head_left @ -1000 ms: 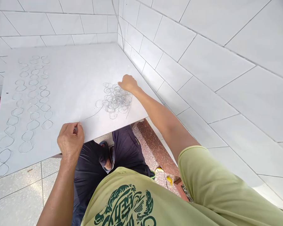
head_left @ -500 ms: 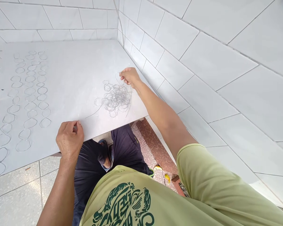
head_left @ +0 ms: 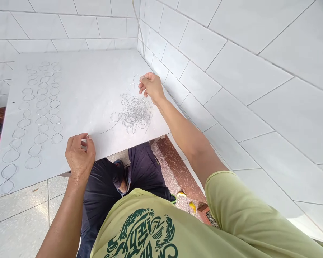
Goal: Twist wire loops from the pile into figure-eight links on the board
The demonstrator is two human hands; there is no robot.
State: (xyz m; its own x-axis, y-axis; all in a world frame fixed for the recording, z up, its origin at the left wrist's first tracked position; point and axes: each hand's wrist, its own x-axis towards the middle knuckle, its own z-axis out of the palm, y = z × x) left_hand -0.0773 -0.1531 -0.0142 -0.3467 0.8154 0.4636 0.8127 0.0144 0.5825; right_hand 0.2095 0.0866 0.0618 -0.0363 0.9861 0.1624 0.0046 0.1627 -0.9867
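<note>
Head view: white rectangular-tiled walls (head_left: pixel 226 93) are meeting in a corner beyond our flat white rectangular surface (head_left: pixel 88 79), which is giving fine wire a pale backdrop. At left, three long columns of silvery round wire loops (head_left: pixel 41 114) are lying side by side, probably spaced to avoid snagging. At right, a tangled heap of thin grey wire loops (head_left: pixel 136 111) is sitting within reach. Our bare left hand (head_left: pixel 80 154) is curling nearly closed at the near edge; we cannot tell whether it is gripping anything. Our bare right hand (head_left: pixel 152 86) is pinching a thin curved silvery wire (head_left: pixel 134 79) beyond the heap, apparently keeping it separate.
</note>
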